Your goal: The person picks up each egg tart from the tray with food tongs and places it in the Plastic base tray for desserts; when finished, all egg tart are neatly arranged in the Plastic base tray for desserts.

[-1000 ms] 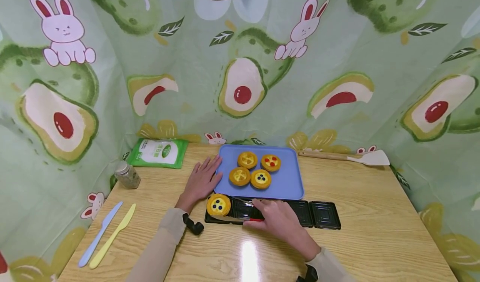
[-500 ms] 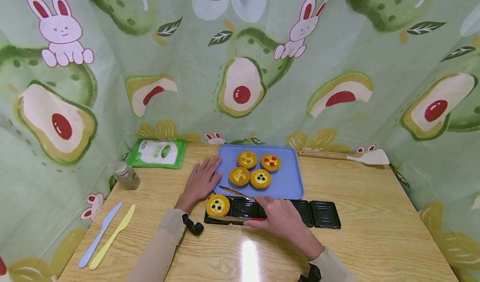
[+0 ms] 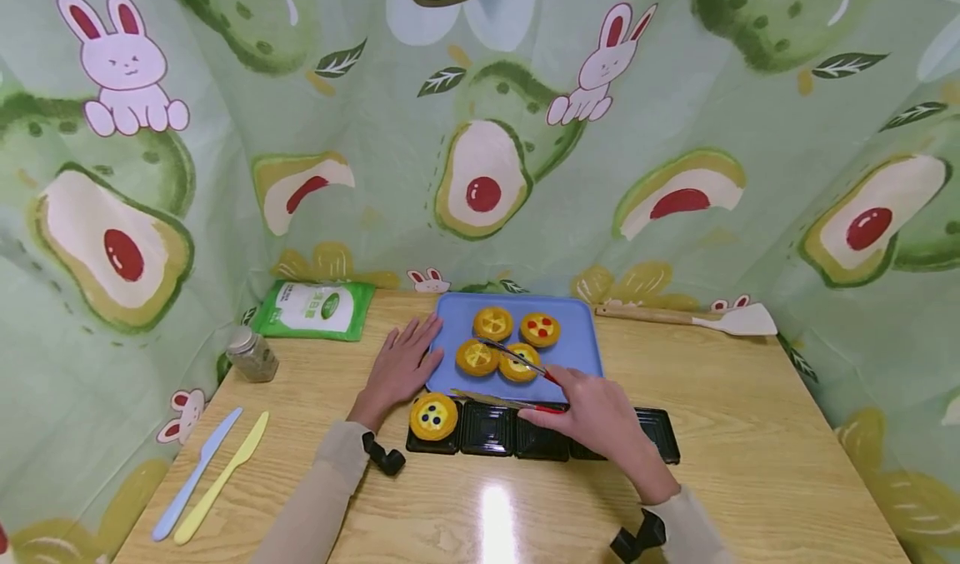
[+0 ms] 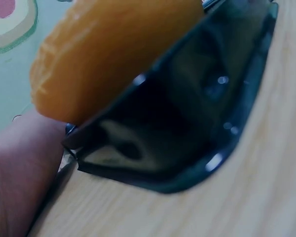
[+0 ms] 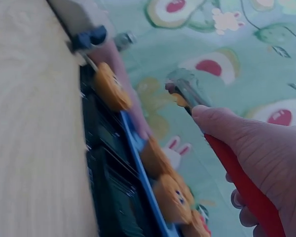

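In the head view my left hand [image 3: 401,364] lies with straight fingers at the left edge of a blue tray [image 3: 583,343]. My right hand [image 3: 603,414] grips red-handled metal tongs [image 5: 241,180], whose arms are spread. One arm crosses over a blueberry-topped egg tart [image 3: 517,371] on the tray; the other passes along the tray's front edge. Three more egg tarts share the tray, one [image 3: 540,329] with red toppings. Another blueberry-topped tart [image 3: 432,416] sits in the leftmost compartment of a black plastic tray [image 3: 488,431]. That tart's side [image 4: 113,59] looms large in the left wrist view.
At the back left lie a green-and-white packet [image 3: 315,310] and a glass shaker jar [image 3: 252,356]. A blue knife [image 3: 197,476] and a yellow knife [image 3: 225,481] are on the left. Behind, a wooden-handled spatula [image 3: 660,316] lies right of the tray, before a printed curtain [image 3: 420,172].
The tongs opened around the tart in the black compartment and left it there. My right hand then moved them up and right, over the blue tray. My left hand stayed put.
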`<state>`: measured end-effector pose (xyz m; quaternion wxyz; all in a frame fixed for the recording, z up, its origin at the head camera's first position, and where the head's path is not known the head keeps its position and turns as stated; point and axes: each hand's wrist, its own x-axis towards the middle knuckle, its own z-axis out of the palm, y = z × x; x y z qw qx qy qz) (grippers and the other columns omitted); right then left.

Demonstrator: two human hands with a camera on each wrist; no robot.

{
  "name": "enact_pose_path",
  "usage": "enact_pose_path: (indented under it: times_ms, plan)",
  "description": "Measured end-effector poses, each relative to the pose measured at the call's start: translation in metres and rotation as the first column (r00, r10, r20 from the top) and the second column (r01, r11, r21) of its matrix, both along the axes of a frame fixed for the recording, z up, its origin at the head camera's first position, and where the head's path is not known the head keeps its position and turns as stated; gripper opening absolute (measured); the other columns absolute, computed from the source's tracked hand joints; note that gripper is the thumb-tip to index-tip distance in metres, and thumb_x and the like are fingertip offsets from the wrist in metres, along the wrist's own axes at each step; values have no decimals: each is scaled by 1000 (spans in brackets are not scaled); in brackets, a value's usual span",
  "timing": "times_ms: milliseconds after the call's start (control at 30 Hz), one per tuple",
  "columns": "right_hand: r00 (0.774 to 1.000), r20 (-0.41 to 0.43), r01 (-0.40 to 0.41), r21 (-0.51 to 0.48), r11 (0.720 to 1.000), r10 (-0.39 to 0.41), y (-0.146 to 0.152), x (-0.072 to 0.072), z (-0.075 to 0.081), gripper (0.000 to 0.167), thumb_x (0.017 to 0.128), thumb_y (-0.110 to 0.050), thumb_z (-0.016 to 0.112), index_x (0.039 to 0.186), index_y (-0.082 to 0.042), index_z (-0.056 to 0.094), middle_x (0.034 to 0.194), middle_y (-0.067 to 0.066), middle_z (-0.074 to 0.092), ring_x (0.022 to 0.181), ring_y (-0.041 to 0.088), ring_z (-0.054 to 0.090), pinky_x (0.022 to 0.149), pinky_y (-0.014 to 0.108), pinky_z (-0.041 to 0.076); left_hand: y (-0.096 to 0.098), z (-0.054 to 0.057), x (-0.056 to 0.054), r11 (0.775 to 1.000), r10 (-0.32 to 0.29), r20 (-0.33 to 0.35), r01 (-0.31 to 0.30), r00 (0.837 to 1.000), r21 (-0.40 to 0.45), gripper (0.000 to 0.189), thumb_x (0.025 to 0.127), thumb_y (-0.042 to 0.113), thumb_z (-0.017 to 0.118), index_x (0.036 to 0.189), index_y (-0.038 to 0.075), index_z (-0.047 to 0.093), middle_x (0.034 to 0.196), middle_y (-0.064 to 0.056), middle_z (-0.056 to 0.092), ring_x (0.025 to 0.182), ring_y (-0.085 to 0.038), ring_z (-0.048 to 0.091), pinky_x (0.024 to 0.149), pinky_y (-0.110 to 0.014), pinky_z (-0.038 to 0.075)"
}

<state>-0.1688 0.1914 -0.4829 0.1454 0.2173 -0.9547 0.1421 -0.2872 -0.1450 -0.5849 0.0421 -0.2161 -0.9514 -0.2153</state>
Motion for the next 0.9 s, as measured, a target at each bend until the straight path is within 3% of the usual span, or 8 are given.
enact_pose_path:
  times_ms: [167,500,900]
  plan:
    - [999,28,25,-26,999,-25,21,-6,-4,66,78,-74,77,104,-13,73,58,-11,33,47,5,30,45,23,22,0,-2,2,1000,-10,8,10,1000,-25,65,111,52,34,168,24,24,173,4,22,161,-30,17,127,-58,9]
    - [994,95,62,-7,998,-61,51,-25,-14,60,80,-70,79,94,-12,68,60,-10,24,49,7,25,47,26,18,2,1,0,1000,-5,5,5,1000,-15,65,111,51,36,168,22,26,173,3,23,161,-32,17,127,-59,9]
    - [981,164,97,55,994,-105,57,-35,-23,62,80,-78,72,84,-17,59,61,-7,31,49,11,33,47,27,22,-2,4,-2,999,3,13,-3,1000,-35,65,111,54,35,168,25,23,174,5,20,161,-29,15,128,-57,9]
